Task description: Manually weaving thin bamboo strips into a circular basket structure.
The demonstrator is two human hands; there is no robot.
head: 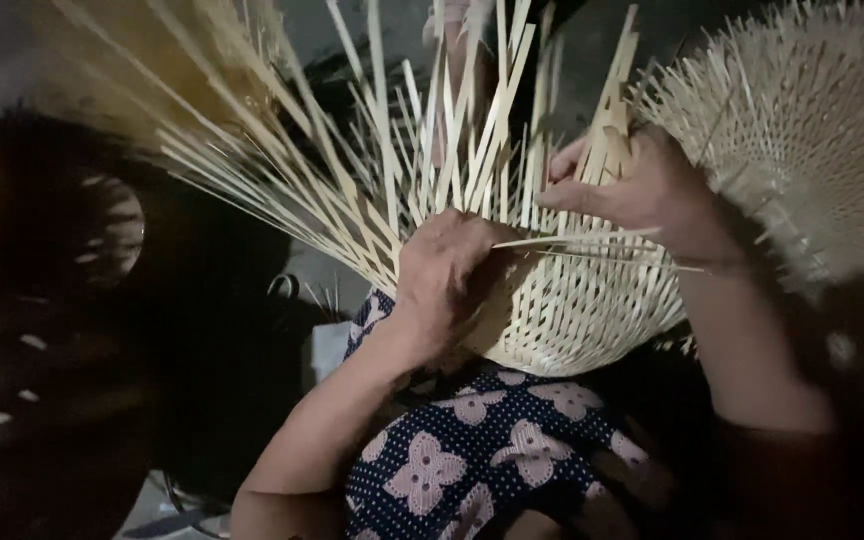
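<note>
A half-woven bamboo basket (572, 310) is held at the picture's centre, over a patterned lap. Loose pale strips (382, 150), fanning toward twelve o'clock, could probably be snapped or slipped if bent sharply. The rim is gripped by the left hand (447, 275); a thin horizontal strip is pinched by the right hand (642, 190). A finished woven piece (812, 130) is seen at two o'clock.

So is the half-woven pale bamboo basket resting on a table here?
No, the half-woven pale bamboo basket sits on the person's lap, over the dark floral-patterned cloth.
</note>
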